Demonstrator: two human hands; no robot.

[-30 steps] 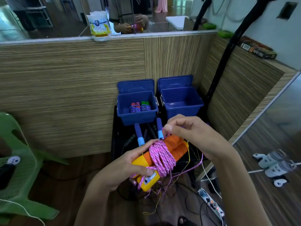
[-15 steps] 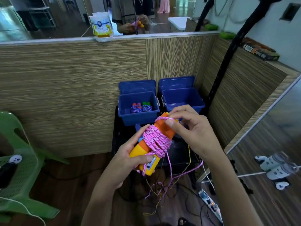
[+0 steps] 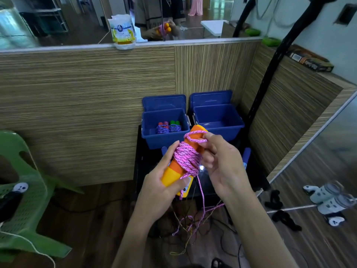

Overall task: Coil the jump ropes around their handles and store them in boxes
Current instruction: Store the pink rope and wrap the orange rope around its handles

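Striped wood-grain partition walls (image 3: 87, 113) behind, two open blue plastic boxes (image 3: 218, 120) on a low black tabletop (image 3: 146, 165). Left hand (image 3: 164, 182) gripping yellow-and-orange plastic handles (image 3: 173, 174), fingers curled round them. Right hand (image 3: 222, 163) pinching a loop of pink braided jump rope (image 3: 187, 157) near the handles' orange top. Coiled ropes (image 3: 169, 128) in the left box.

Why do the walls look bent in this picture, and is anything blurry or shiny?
Head view: the wide-angle lens bows the wood panel wall and its ledge into curves toward the edges. The hands and the pink rope are fairly sharp. The slippers at far right smear. A small bright glint sits beside the rope coil, and the mirror above shows soft reflections. Lighting is even and dim, with weak shadows.
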